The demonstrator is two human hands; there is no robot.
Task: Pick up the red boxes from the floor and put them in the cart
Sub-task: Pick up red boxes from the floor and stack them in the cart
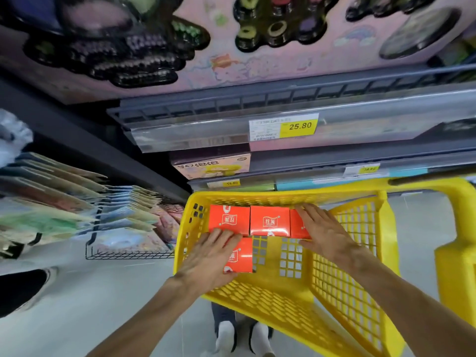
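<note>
both hands' fingers (pixel 221 239) lie spread flat atop red boxes (pixel 269 220) in cart (pixel 342 287).

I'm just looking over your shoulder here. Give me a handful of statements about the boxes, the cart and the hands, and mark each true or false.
1. Four red boxes are visible in the yellow cart. True: three in a far row, the far-left box, the middle box and the far-right box, plus the near box.
2. The left hand rests on the near box. True.
3. The right hand grips the cart's handle. False: it lies over the far-right box, inside the cart.
4. The cart is blue. False: it is yellow.
5. The yellow price tag on the shelf reads 25.80. True.
6. The near box is stacked on the row. False: it lies in front of it.
</note>
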